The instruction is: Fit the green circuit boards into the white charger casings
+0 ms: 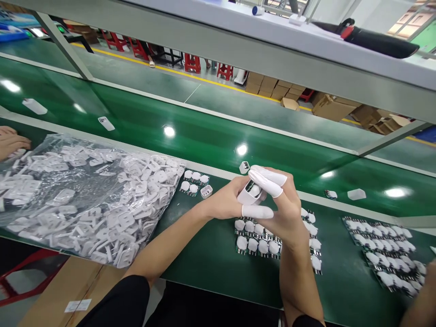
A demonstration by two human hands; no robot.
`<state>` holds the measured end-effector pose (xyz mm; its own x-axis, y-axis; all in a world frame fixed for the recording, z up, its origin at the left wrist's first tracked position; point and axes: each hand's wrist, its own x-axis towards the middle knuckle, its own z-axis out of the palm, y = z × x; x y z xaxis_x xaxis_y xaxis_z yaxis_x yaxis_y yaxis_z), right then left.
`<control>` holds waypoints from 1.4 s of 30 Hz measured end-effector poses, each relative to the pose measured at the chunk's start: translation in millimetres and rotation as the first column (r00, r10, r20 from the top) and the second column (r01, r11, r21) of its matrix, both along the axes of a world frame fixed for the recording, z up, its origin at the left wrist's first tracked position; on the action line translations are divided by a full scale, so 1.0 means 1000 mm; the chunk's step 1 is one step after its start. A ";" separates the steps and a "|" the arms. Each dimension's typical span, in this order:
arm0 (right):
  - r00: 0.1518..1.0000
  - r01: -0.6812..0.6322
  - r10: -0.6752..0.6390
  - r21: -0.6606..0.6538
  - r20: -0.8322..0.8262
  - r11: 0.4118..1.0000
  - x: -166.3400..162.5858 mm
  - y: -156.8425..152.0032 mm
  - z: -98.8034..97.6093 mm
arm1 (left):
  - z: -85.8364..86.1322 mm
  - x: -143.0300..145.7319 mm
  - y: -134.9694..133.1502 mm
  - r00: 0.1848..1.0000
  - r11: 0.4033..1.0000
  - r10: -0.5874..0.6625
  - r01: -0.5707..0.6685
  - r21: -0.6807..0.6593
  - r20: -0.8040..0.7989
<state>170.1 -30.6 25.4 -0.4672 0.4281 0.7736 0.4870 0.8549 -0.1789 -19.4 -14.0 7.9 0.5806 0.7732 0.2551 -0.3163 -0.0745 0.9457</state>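
Both my hands meet above the green bench, closed round a small white charger housing (250,193). My left hand (227,203) cups it from the left. My right hand (277,204), with white finger cots on its fingertips, wraps over it from the right. Directly under my hands lie panels of small circuit boards with white parts (259,240). A loose white housing (206,191) sits on the bench just left of my hands, beside a small board panel (193,181).
A clear plastic bag of several white plug parts (85,200) fills the bench's left. More board panels (384,254) lie at right. A green conveyor belt (204,131) behind carries white housings (106,123). Another person's hand (10,141) shows at far left.
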 end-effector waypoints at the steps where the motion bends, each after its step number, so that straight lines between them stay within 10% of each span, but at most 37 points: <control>1: 1.000 0.015 -0.015 0.027 -0.007 1.000 0.000 0.001 0.000 | -0.001 0.000 0.001 1.000 1.000 -0.007 0.007 0.001 0.015; 18: 0.994 0.071 -0.060 0.130 -0.087 0.989 0.010 0.007 -0.005 | -0.028 -0.006 0.018 0.970 0.977 0.171 -0.189 0.099 0.173; 33: 0.981 0.059 -0.070 -0.066 -0.181 0.996 0.003 0.006 -0.007 | -0.028 -0.008 0.016 0.954 0.952 0.241 -0.268 0.147 0.176; 38: 0.978 0.038 -0.071 -0.168 -0.196 0.985 0.015 0.010 -0.004 | -0.015 -0.003 0.017 0.907 0.937 0.305 -0.230 -0.264 0.291; 42: 0.931 -0.028 -0.026 -0.142 -0.364 0.989 0.026 0.019 -0.013 | -0.008 -0.002 0.032 0.722 0.681 0.576 -0.163 -0.714 0.385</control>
<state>196.2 -11.3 12.4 -0.1653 0.5462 0.8212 0.3642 0.8076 -0.4639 -21.8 17.9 -0.4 0.1215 0.9763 -0.1791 -0.8524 0.1951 0.4852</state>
